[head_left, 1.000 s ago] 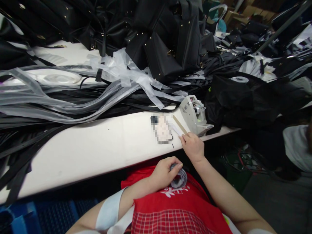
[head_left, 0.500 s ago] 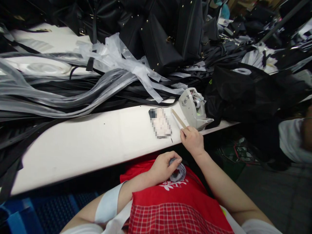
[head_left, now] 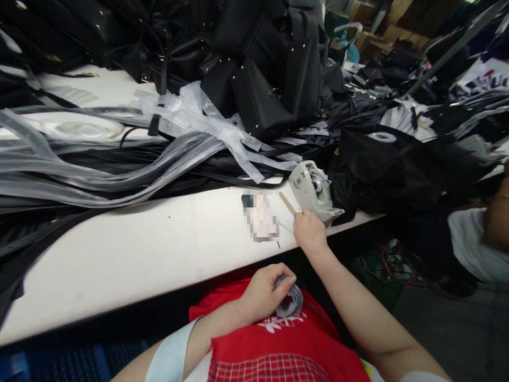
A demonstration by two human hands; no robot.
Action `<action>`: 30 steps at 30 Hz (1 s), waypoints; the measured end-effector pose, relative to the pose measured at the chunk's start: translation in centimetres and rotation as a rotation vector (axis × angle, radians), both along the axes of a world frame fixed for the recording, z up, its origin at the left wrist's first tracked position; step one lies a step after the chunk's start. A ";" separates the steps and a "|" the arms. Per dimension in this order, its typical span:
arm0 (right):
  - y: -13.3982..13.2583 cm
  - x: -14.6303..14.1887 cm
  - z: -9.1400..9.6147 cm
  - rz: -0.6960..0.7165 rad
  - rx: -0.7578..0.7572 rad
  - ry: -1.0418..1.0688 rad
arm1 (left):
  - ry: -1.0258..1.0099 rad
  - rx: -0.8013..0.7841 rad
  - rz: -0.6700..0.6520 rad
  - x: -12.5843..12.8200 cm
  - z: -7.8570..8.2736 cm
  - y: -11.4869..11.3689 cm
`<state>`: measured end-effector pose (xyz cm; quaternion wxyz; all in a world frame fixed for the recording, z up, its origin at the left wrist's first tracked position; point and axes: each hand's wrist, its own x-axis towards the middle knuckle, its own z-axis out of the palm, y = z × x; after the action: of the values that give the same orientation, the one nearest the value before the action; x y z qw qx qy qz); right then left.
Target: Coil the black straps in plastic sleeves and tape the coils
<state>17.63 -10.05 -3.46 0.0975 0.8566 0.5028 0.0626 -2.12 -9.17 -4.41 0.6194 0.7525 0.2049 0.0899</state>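
My right hand rests at the near edge of the white table, fingers pinched round a thin wooden stick that points away over the tabletop. Just left of it lies a blurred phone-sized object. A white tape dispenser stands right behind the stick. My left hand is below the table edge, against my red apron, its fingers curled round a small grey rolled piece.
Long black straps and clear plastic strips cover the table's far half. Black bags are piled behind them. A black sack lies to the right. Another person's white sleeve shows at the right edge.
Both hands have barely moved. The right hand has shifted slightly along the stick and the view has tilted a little.
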 end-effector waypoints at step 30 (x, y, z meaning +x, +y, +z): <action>-11.8 -1.9 11.7 0.173 -0.385 0.769 | 0.076 -0.351 -0.142 1.8 -1.2 0.8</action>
<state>15.73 -21.85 8.22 0.0556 0.7386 0.5748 -0.3478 -0.30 -8.37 -5.62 0.7377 0.6484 0.1869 -0.0194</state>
